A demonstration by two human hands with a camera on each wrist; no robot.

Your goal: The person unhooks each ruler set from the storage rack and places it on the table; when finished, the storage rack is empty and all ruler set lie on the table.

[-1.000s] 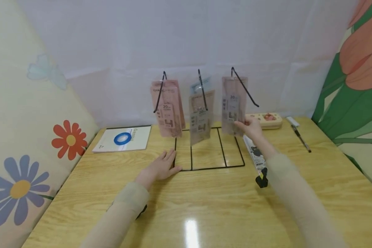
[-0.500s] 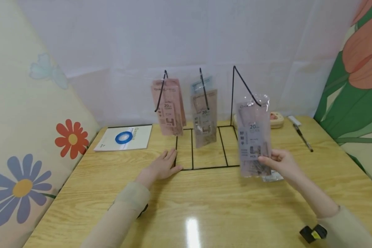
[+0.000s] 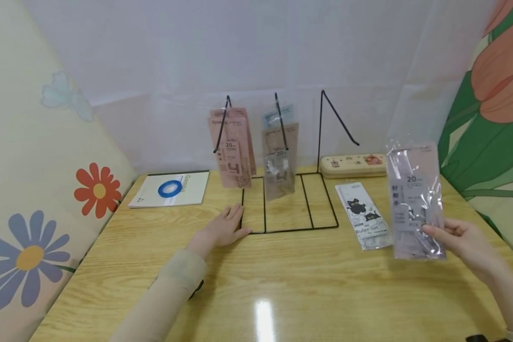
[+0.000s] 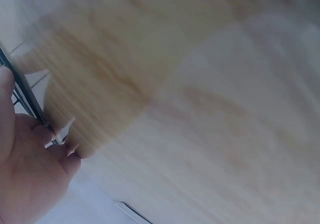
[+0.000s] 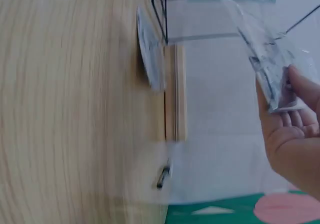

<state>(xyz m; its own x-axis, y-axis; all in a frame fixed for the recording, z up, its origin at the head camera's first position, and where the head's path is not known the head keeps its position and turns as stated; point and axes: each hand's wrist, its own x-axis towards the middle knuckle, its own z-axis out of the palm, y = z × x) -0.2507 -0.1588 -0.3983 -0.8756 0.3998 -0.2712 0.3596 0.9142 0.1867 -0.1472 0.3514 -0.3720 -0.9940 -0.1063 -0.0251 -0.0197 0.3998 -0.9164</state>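
Note:
My right hand pinches the lower right edge of a pinkish see-through ruler set packet, marked "20", above the table's right side. In the right wrist view, the thumb of that hand lies over the packet. My left hand rests on the table with fingers extended over the left base wire of a black wire rack. Pink packets hang on the rack's left hook. Its middle hook carries a brownish packet with a blue one behind. The right hook is bare.
A ruler set with black cats lies right of the rack. Behind it is a cream pencil case. To the left, a notebook bears a blue tape roll. White cloth hangs behind.
My right hand has drawn the packet off the right hook, forward and to the right. The ruler set on the table has come into full view. My left hand has stayed put.

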